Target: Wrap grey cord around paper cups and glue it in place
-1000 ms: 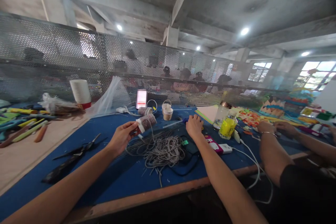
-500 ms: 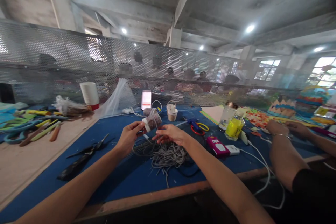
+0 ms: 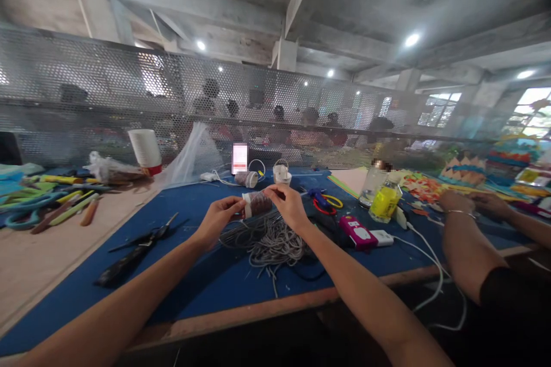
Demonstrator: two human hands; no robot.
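Note:
A small paper cup [image 3: 259,205] with a white rim and a brownish wrapped side lies sideways between my hands, above the blue tabletop. My left hand [image 3: 220,215] is closed on its white rim end. At its other end, my right hand [image 3: 287,205] has thumb and fingers pinched together at the cup's edge; a thin cord there is hard to make out. Beneath my hands spreads a tangled heap of grey cord [image 3: 275,243]. Just behind sit a similar wrapped cup [image 3: 247,179] on its side and a little handled bucket [image 3: 282,174].
Black-handled pliers [image 3: 138,252] lie left, near several tools and a stack of white cups [image 3: 145,151]. To the right are red-and-blue scissors [image 3: 321,200], a magenta box [image 3: 357,233], a yellow-labelled glass jar [image 3: 385,202] and cables. A co-worker's hands [image 3: 458,203] work far right.
My right hand has closed from loosely spread fingers to a pinch at the cup's right end. The cup has moved slightly right and turned level.

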